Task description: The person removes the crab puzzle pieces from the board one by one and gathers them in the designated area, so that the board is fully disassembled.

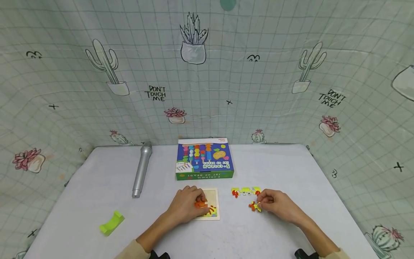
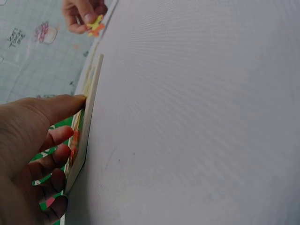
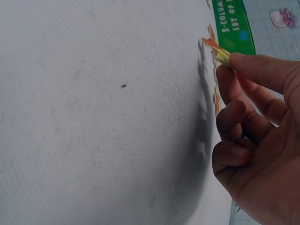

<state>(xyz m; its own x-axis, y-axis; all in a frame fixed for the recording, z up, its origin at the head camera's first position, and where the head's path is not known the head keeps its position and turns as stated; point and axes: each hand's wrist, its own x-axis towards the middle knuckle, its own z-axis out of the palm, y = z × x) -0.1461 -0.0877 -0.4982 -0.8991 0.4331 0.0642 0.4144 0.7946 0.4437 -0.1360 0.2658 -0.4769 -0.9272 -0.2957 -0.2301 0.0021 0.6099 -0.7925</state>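
A square wooden puzzle board (image 1: pixel 211 194) lies on the table, with orange, red and yellow-green pieces fitted in its lower and left parts. My left hand (image 1: pixel 183 205) rests over its left side, thumb along the near edge and fingers loosely bent over the pieces; the hand hides part of the picture. Between thumb and forefinger, my right hand (image 1: pixel 280 205) pinches a yellow and orange puzzle piece (image 3: pixel 218 50), held just above the table. Several other puzzle pieces (image 1: pixel 245 191) sit in a row behind it, yellow-green with red parts.
Behind the board stands a blue and green bead-set box (image 1: pixel 204 160). A silver tube-shaped object (image 1: pixel 141 172) lies at the back left. Nearer on the left is a lime green curved block (image 1: pixel 111 223). A patterned cloth (image 1: pixel 210 79) hangs behind the white table (image 1: pixel 239 237).
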